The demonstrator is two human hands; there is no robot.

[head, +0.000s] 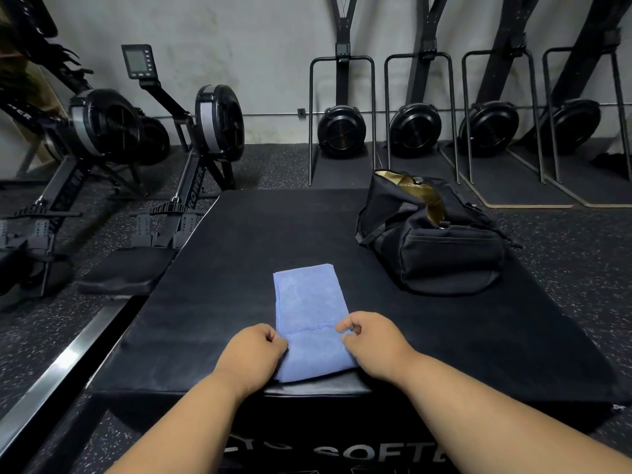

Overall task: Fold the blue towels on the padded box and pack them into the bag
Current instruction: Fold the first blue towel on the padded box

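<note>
Folding is partway: blue towel (309, 319) lies as a narrow strip on the padded box (222, 285), near edge doubled over. Left hand (254, 352) and right hand (371, 338) pinch that flap. Beyond the towel, the black duffel bag (434, 241) gapes open; packing remains.

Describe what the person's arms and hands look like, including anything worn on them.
Both forearms are bare, with no sleeves in view. The left hand and right hand wear no gloves, and no rings, watch or wristbands show. No markings are visible on either arm.
</note>
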